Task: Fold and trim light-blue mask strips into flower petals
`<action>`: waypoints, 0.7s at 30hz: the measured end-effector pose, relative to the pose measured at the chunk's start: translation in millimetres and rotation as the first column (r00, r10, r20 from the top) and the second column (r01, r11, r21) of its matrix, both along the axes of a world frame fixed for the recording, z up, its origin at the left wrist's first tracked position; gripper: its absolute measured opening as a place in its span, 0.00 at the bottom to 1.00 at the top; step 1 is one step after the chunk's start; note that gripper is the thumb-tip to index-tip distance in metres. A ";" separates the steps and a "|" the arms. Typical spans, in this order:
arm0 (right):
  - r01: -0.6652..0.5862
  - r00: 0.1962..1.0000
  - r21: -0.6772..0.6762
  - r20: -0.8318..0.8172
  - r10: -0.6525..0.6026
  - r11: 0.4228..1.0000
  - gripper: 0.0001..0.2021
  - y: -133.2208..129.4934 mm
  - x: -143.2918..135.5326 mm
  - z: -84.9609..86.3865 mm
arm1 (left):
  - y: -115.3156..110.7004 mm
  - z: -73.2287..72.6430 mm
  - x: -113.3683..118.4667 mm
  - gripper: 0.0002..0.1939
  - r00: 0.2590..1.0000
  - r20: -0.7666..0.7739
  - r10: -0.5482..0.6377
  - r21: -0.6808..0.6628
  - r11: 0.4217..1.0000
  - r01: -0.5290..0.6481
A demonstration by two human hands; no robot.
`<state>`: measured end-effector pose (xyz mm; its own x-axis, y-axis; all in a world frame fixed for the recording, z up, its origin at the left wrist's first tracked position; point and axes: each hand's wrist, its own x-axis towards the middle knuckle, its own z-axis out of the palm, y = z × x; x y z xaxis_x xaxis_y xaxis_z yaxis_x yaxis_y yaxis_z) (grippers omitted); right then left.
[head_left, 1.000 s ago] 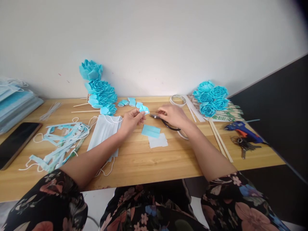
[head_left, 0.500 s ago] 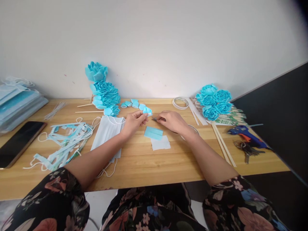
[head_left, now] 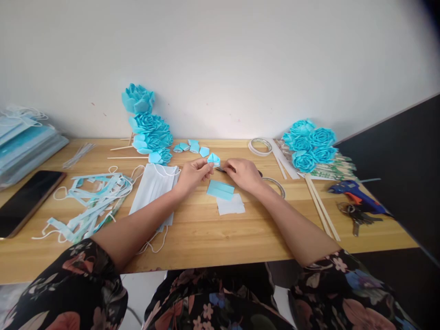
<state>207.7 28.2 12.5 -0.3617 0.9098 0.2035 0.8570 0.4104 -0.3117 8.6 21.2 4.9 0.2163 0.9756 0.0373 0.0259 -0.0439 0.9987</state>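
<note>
The left hand pinches a small, folded light-blue fabric piece by its lower left side, presumably to keep the folds closed while leaving most of it exposed. It sits just above the table, between the hands; its peak points away toward the wall, its white-edged base faces the person, and no clear long axis shows. The right hand holds a slim, metal-tipped tool with a black handle, mostly hidden, its tip pointing left at the piece. Nearer the person, a flat light-blue fabric rectangle lies lengthwise left to right, slightly slanted, overlapping a white fabric square. Beyond, folded blue fabric pieces form a loose row, likely set aside within reach.
</note>
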 end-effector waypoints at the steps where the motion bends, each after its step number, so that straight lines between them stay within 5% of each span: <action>1: 0.031 0.998 -0.018 -0.063 -0.032 0.999 0.06 0.6 -0.3 -2.0 | -0.5 0.9 0.0 0.16 1.000 -0.005 0.000 -0.001 1.000 0.000; 4: 0.113 0.935 -0.039 -0.333 -0.120 0.993 0.05 -0.2 -0.3 -4.0 | -2.2 3.7 0.2 0.16 1.000 -0.013 -0.001 -0.002 1.000 0.001; 7: 0.140 0.864 0.094 -0.498 -0.075 0.986 0.08 -5.3 -0.7 0.6 | -4.0 5.4 0.8 0.16 1.000 -0.022 -0.016 -0.020 1.000 0.015; 12: 0.022 0.922 0.381 -0.365 0.128 0.924 0.11 -12.3 -2.7 10.4 | -7.2 7.6 2.2 0.16 0.998 -0.024 -0.051 -0.049 0.998 0.050; 21: -0.092 0.947 0.494 -0.224 0.228 0.865 0.09 -8.9 1.1 4.0 | -8.0 7.1 2.9 0.16 0.997 -0.030 -0.070 -0.056 0.996 0.068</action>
